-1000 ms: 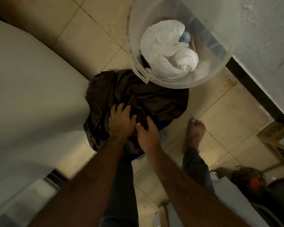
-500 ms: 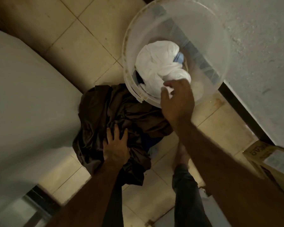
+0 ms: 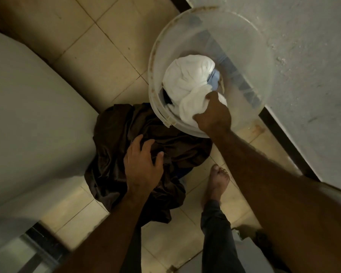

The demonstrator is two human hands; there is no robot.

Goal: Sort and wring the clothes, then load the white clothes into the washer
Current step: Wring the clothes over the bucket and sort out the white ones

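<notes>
A clear plastic bucket [image 3: 244,46] stands on the tiled floor by the wall. Inside it lies a bundle of white cloth [image 3: 187,81] with a bit of blue cloth [image 3: 215,79] beside it. My right hand [image 3: 213,113] reaches over the bucket's near rim and grips the white cloth's lower fold. A heap of dark brown clothes [image 3: 126,134] lies on the floor in front of the bucket. My left hand [image 3: 142,164] rests flat on that heap, fingers spread.
A large white appliance body [image 3: 34,115] fills the left side, touching the brown heap. A rough white wall [image 3: 313,66] with a dark skirting runs along the right. My bare foot [image 3: 217,182] stands on the tiles just right of the heap.
My right hand left the brown heap, reached into the bucket and closed on the white cloth. My left hand stayed on the heap with its fingers spread wider.
</notes>
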